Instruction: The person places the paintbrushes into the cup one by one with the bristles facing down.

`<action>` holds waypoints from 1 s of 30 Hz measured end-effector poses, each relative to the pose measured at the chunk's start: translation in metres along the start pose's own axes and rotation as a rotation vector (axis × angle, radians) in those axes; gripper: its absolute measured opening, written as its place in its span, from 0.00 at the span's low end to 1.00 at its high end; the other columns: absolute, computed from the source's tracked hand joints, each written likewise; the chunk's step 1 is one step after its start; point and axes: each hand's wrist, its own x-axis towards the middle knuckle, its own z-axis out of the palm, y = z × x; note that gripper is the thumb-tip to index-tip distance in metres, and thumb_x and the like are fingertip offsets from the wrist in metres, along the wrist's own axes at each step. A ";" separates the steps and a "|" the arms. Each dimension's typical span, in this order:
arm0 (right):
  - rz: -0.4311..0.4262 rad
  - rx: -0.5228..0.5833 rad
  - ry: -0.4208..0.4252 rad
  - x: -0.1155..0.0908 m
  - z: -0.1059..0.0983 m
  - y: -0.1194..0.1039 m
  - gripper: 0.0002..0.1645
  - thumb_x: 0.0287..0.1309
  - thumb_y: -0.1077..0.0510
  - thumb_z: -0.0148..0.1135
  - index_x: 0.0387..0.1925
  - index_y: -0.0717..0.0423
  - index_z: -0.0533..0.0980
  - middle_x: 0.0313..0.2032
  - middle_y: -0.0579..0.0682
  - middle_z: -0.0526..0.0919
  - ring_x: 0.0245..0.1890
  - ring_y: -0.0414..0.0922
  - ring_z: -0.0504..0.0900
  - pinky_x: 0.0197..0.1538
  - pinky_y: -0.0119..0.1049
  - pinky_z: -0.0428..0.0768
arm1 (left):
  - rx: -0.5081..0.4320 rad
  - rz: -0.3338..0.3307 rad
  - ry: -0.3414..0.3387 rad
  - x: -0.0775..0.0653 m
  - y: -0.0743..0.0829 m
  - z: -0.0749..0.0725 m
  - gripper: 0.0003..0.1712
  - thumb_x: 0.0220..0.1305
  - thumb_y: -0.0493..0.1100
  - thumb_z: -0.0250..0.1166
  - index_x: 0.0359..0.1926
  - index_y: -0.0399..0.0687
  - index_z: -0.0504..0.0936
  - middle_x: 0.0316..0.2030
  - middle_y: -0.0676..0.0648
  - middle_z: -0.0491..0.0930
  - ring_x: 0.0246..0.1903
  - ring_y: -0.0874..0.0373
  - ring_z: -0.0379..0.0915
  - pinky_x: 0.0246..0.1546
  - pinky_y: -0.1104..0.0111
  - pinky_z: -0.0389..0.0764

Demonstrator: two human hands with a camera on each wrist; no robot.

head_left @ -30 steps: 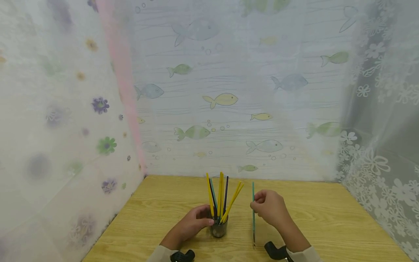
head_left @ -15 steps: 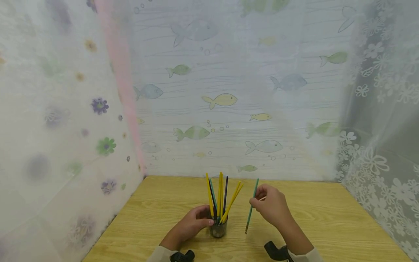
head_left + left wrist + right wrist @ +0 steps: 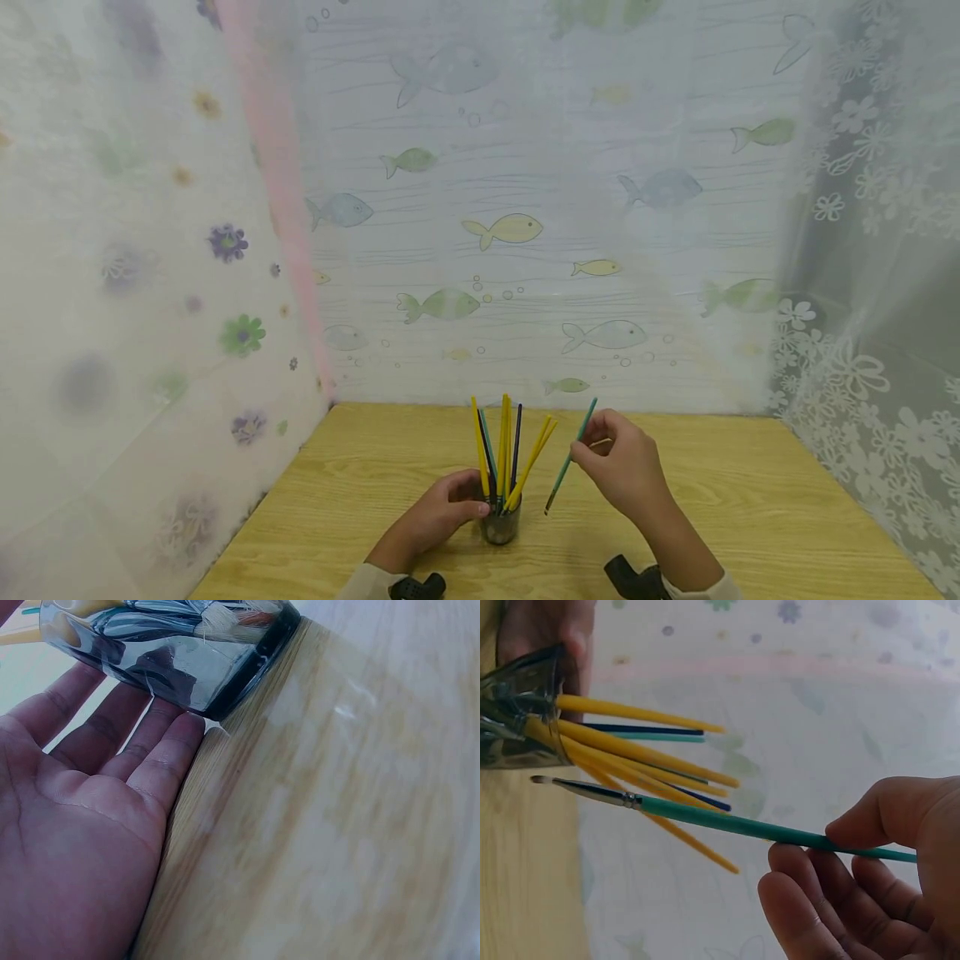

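Observation:
A clear glass (image 3: 501, 530) stands upright on the table, holding several paintbrushes with their bristles down. Their yellow, dark blue and teal handles (image 3: 649, 754) stick out of the top. My left hand (image 3: 442, 512) holds the glass from the left, thumb at the near side near the rim. In the left wrist view, the fingers (image 3: 154, 742) reach to the glass wall. To the right of the glass, my right hand (image 3: 622, 462) pinches a teal paintbrush (image 3: 727, 823) by its handle between thumb and fingers. This brush tilts in the air, its bristle tip low and toward the glass.
The wood-grain table (image 3: 750, 517) extends around both hands. Behind it hangs a sheet printed with fish (image 3: 517, 227), with a flowered sheet (image 3: 243, 333) at the left and a lace-patterned curtain (image 3: 855, 375) at the right.
My right hand has risen slightly with the teal paintbrush. The brush has gone from upright to tilted, its bristle end swinging left and up toward the glass. The left hand and glass stay put.

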 end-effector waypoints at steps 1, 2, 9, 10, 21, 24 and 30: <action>-0.003 0.002 0.005 -0.001 0.000 -0.001 0.07 0.63 0.57 0.69 0.40 0.50 0.79 0.37 0.45 0.86 0.37 0.40 0.87 0.35 0.36 0.82 | -0.002 0.001 -0.001 0.000 0.000 0.000 0.44 0.75 0.49 0.64 0.80 0.33 0.54 0.75 0.32 0.63 0.74 0.37 0.61 0.70 0.50 0.72; -0.007 0.005 0.011 -0.001 0.000 -0.003 0.07 0.63 0.57 0.69 0.40 0.50 0.79 0.37 0.45 0.86 0.36 0.40 0.87 0.35 0.36 0.82 | -0.005 0.002 -0.003 0.000 0.000 0.000 0.44 0.75 0.49 0.64 0.80 0.33 0.54 0.75 0.32 0.63 0.74 0.37 0.61 0.70 0.50 0.72; -0.058 0.058 0.040 -0.005 0.001 -0.008 0.07 0.63 0.57 0.71 0.39 0.48 0.79 0.37 0.47 0.86 0.36 0.40 0.87 0.37 0.35 0.83 | -0.015 0.009 -0.002 0.000 0.000 0.001 0.44 0.75 0.48 0.64 0.79 0.33 0.55 0.75 0.32 0.63 0.75 0.38 0.61 0.70 0.50 0.72; -0.065 0.068 0.040 -0.005 0.001 -0.008 0.07 0.64 0.56 0.71 0.39 0.48 0.79 0.38 0.47 0.86 0.36 0.40 0.87 0.37 0.35 0.83 | -0.017 0.009 -0.001 0.000 0.000 0.001 0.44 0.75 0.48 0.64 0.79 0.33 0.55 0.75 0.33 0.63 0.74 0.38 0.61 0.70 0.51 0.72; -0.110 0.178 0.020 -0.007 0.006 -0.007 0.08 0.65 0.55 0.72 0.40 0.50 0.80 0.39 0.47 0.87 0.39 0.40 0.89 0.40 0.33 0.87 | -0.022 0.002 -0.004 0.000 0.002 0.002 0.44 0.75 0.49 0.63 0.80 0.35 0.54 0.76 0.33 0.62 0.75 0.38 0.60 0.70 0.50 0.72; -0.127 0.196 0.015 -0.007 0.008 -0.007 0.08 0.64 0.54 0.72 0.39 0.50 0.80 0.38 0.47 0.87 0.39 0.40 0.89 0.41 0.33 0.87 | -0.024 0.001 -0.005 0.000 0.002 0.002 0.44 0.75 0.49 0.64 0.80 0.34 0.54 0.76 0.33 0.62 0.75 0.38 0.60 0.70 0.51 0.72; -0.130 0.210 0.001 -0.006 0.014 -0.004 0.08 0.65 0.55 0.72 0.40 0.50 0.80 0.38 0.48 0.86 0.39 0.42 0.89 0.40 0.33 0.87 | -0.046 0.021 -0.018 0.001 -0.002 0.001 0.42 0.75 0.47 0.64 0.79 0.34 0.56 0.74 0.34 0.65 0.73 0.41 0.63 0.69 0.55 0.74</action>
